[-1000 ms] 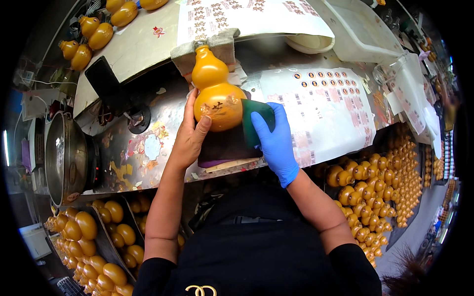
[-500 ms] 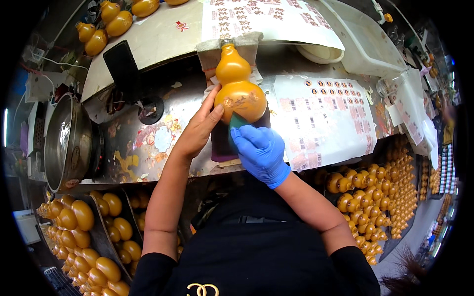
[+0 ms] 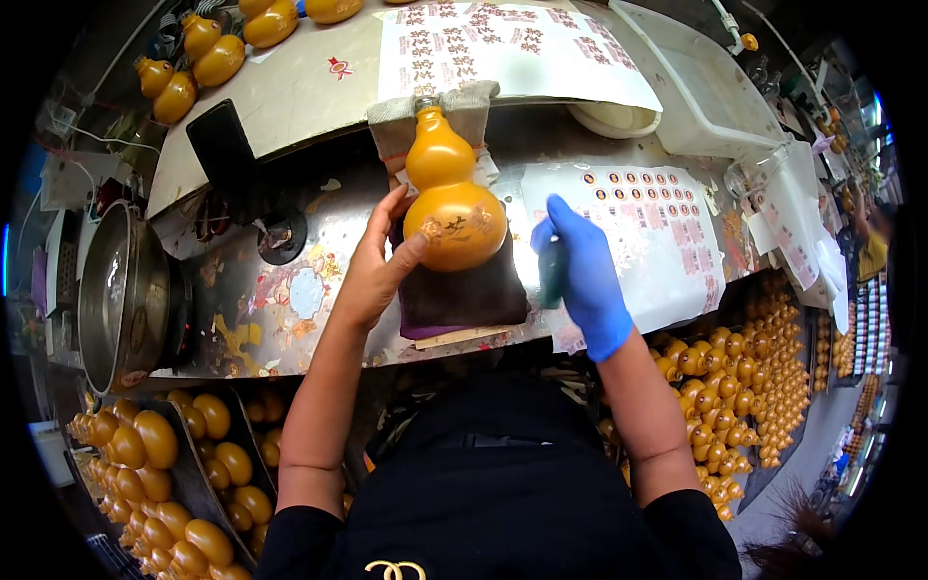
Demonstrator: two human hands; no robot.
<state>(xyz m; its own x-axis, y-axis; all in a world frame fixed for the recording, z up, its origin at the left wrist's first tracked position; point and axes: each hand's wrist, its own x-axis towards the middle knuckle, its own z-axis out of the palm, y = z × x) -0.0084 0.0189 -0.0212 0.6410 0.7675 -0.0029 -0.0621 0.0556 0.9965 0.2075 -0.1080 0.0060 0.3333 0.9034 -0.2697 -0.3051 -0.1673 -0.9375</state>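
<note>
A glossy orange gourd-shaped bottle lies with its neck pointing away from me, propped on a grey cloth. Dark printed lettering shows on its lower bulb. My bare left hand steadies that bulb from the left, thumb on its front and fingers along its side. To the right of the bottle, and apart from it, my right hand wears a blue glove and grips a dark green scraper, which is blurred. Beneath the bulb is a dark cloth pad.
Printed decal sheets lie right and beyond. A phone on a stand and a metal pan are to the left. A clear plastic tub sits far right. Many orange gourds fill racks below.
My right hand has pulled the scraper off the bulb and moved right. The bulb's lettering is now uncovered. My left hand stays on the bottle.
</note>
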